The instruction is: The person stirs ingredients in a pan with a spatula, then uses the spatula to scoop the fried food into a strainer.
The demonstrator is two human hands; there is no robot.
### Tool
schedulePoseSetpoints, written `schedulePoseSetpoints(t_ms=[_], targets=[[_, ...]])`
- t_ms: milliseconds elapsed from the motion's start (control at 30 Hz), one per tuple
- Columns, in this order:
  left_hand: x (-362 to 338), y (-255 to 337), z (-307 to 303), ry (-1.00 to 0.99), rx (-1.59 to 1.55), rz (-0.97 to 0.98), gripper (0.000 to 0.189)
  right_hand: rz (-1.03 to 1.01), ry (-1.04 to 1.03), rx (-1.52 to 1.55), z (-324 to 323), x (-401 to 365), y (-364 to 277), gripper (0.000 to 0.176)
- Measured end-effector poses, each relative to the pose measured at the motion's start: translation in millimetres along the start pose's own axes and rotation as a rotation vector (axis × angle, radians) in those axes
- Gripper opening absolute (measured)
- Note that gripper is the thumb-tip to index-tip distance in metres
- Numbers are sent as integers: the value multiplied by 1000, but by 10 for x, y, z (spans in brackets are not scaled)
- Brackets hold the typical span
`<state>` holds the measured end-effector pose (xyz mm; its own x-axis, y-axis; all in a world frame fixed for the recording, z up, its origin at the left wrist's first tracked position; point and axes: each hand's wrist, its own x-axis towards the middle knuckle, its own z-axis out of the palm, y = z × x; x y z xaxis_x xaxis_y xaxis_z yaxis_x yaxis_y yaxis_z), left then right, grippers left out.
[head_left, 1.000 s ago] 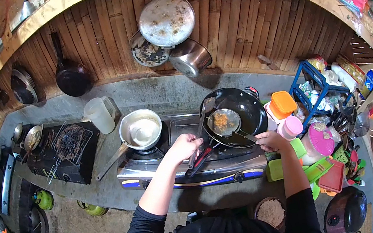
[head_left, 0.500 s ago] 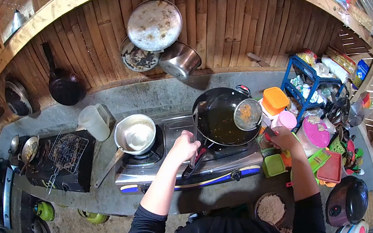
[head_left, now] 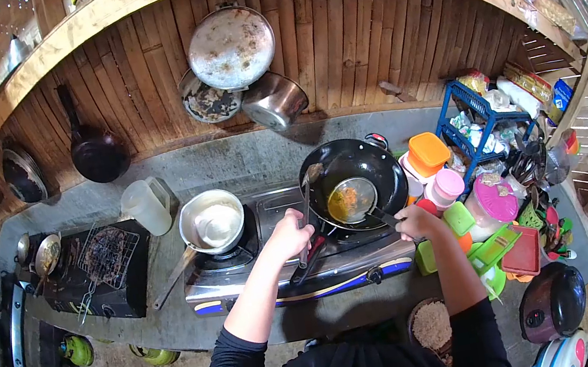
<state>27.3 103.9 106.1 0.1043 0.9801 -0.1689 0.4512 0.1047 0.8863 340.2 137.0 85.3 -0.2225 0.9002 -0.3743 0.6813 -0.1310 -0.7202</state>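
My right hand [head_left: 416, 224] is closed round the dark handle of a round mesh strainer [head_left: 353, 199]. Golden-orange bits lie in the mesh, which sits within the outline of a black wok [head_left: 376, 156], towards its lower left. Left of the wok's near side, my left hand [head_left: 289, 236] grips the handle of a spatula [head_left: 307, 195]. The spatula's head rests at the wok's left inner wall, and its handle end sticks out below my fist. Under the wok is a two-burner gas stove [head_left: 310, 278], with a long-handled saucepan [head_left: 214, 224] on its left burner.
Plastic containers, among them an orange-lidded box [head_left: 428, 151] and a pink-lidded tub [head_left: 498, 204], crowd the right side beside a blue rack [head_left: 480, 109]. A clear jug [head_left: 146, 206] and a wire grill rack [head_left: 109, 252] stand left. A rice cooker [head_left: 552, 301] is lower right.
My right hand has brought the strainer left and down from the wok's right rim to its lower middle. The left hand and spatula stay nearly in place. The view has shifted slightly.
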Motion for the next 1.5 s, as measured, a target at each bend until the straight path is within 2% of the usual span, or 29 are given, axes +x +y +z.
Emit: schedulePoseSetpoints(t_ms=[100,233,300,533,600,633,800,867,967,1100,1167,1200,1267,1300,1400,1433,1500], targets=[[-3,8,-47,-19,-14,15,42,47,-15,248,151,150,-88,12],[-34,37,-111,-28,-40,25,42,76,-36,391,204,142,-170,9],[-59,72,-141,-20,-58,43,34,82,-38,456,206,136,-145,9],[-57,132,-180,-35,-52,44,34,22,68,450,77,103,-16,15],[-45,139,-181,-49,-39,54,35,-57,208,310,54,121,58,18],[-49,149,-185,-49,-38,54,35,-72,204,279,5,86,75,18],[-34,123,-193,-78,-60,62,36,-8,298,87,-114,-59,184,19],[-20,92,-182,-73,-67,57,36,-52,525,-195,-113,99,525,25],[-36,110,-181,-72,-79,50,35,42,448,-254,-105,-46,391,30],[17,20,-154,-105,-174,25,34,-32,475,-240,110,-134,376,28],[16,5,-131,-107,-202,21,33,92,342,-88,175,-180,127,31],[17,3,-125,-104,-232,17,33,91,344,-88,218,-155,48,31],[19,-10,-112,-99,-242,29,33,117,177,139,279,-112,-53,31],[17,-14,-109,-93,-251,39,33,19,133,165,321,-43,-25,29],[4,-1,-107,-98,-243,32,29,52,151,293,478,115,-24,34],[4,-2,-111,-95,-244,31,29,19,72,303,445,122,-64,28],[5,-5,-119,-88,-239,28,29,33,60,390,448,202,-23,28]])
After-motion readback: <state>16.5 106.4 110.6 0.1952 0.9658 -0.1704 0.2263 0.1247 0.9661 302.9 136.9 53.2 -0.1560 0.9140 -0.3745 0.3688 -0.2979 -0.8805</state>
